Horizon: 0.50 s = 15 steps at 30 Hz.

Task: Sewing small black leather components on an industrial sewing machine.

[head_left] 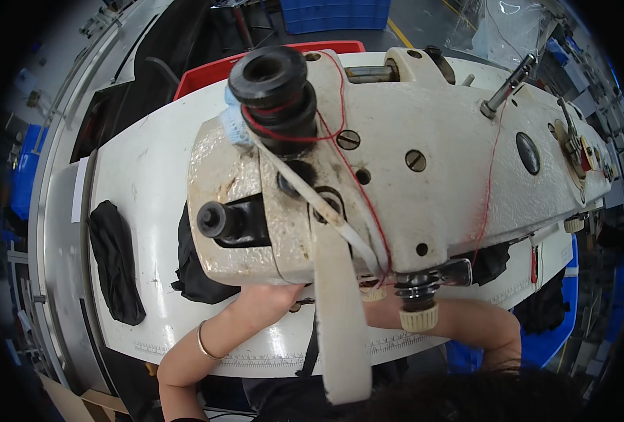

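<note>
A large cream-white sewing machine point(438, 190) fills the middle of the view and hides most of what lies beneath it. Under its left end reaches my left hand point(273, 301); only the back of it shows, and its fingers are out of sight. My right hand point(386, 314) comes in from the right behind the tension knob point(419, 316), its fingers covered too. Black fabric point(203, 281) bulges out beside the machine head, close to my left hand. Red thread point(377, 218) runs over the machine top and around a black knob point(268, 77).
A folded black cloth piece point(117, 264) lies on the white table point(150, 176) at left. More black fabric point(544, 302) hangs over a blue bin point(565, 330) at right. A white strap point(344, 330) hangs down in front. A red tray point(199, 79) stands behind.
</note>
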Available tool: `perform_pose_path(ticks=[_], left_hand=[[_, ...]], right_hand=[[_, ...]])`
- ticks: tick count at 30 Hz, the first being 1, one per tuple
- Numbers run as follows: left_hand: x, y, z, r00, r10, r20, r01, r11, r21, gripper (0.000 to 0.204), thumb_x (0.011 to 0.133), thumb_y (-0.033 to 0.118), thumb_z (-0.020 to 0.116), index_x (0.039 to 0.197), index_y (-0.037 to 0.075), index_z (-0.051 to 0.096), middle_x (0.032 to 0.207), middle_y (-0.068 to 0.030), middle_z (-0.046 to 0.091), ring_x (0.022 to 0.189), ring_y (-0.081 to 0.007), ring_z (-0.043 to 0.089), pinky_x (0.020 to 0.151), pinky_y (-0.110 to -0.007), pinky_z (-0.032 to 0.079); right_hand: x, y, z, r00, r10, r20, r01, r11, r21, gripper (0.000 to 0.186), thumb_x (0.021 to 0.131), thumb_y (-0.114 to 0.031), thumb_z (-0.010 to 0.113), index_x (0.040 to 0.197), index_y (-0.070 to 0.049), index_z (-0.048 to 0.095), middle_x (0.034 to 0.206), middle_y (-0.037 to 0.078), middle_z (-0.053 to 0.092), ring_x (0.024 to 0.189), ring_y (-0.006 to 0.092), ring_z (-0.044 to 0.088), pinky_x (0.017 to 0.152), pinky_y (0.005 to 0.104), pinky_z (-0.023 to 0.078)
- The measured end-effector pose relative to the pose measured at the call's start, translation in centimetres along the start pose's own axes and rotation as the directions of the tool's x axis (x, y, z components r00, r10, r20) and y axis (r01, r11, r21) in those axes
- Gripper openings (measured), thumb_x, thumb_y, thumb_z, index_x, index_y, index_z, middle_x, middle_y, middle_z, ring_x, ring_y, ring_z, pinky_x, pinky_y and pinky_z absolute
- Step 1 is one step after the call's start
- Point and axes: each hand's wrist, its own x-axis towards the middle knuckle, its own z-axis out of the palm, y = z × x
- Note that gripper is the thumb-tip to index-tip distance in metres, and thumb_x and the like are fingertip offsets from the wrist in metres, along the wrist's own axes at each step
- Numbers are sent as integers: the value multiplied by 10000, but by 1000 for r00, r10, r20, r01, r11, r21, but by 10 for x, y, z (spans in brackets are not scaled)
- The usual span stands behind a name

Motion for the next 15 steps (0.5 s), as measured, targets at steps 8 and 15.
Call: perform_pose_path(ticks=[8, 15], left_hand=[[2, 4, -1, 995, 67, -74, -64, 997, 43, 362, 647, 55, 615, 1007, 26, 638, 1020, -161, 605, 951, -323, 593, 836, -402, 477], [2, 6, 0, 999, -45, 19, 47, 989, -139, 316, 625, 23, 617, 940, 10, 635, 893, -165, 599, 817, -334, 594, 742, -420, 488]], right_hand=[[-11, -10, 0, 970, 99, 222, -125, 986, 108, 231, 595, -131, 621, 824, -99, 634, 682, 35, 522, 620, 194, 527, 422, 330, 441], [-2, -11, -5, 942, 286, 173, -326, 900, 288, 160, 630, -130, 623, 786, -93, 628, 654, 61, 548, 555, 203, 560, 406, 344, 447]])
